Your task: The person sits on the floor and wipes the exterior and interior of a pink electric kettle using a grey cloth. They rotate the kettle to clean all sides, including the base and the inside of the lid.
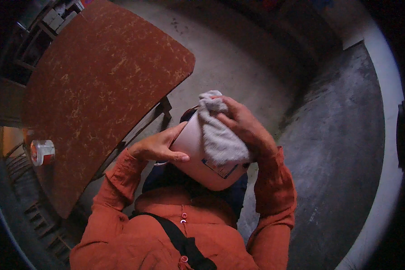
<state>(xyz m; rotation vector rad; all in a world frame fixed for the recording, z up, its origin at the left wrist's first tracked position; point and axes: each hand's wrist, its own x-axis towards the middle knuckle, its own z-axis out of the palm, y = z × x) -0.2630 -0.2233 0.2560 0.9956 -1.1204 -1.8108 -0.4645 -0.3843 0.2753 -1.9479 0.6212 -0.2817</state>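
Note:
On my lap, tilted, rests a pink rounded vessel (201,172) with a smooth side and a dark-edged label low on its body. I cannot make out its exact kind. My left hand (159,144) grips its left side, thumb lying along the pink surface. A light grey-white cloth (220,139) drapes over the vessel's right side and partly covers the label. Bunched at the top, the cloth is held by my right hand (247,123), which presses it against the vessel. My right fingertips are partly hidden by the cloth.
A reddish-brown marbled table (112,67) stands to my left, its rounded corner close to my left forearm. Near its left edge sits a clear plastic tub (43,152) with red on it. Shelving with boxes (54,20) is at the far left. A pale wall base (384,81) curves along the right.

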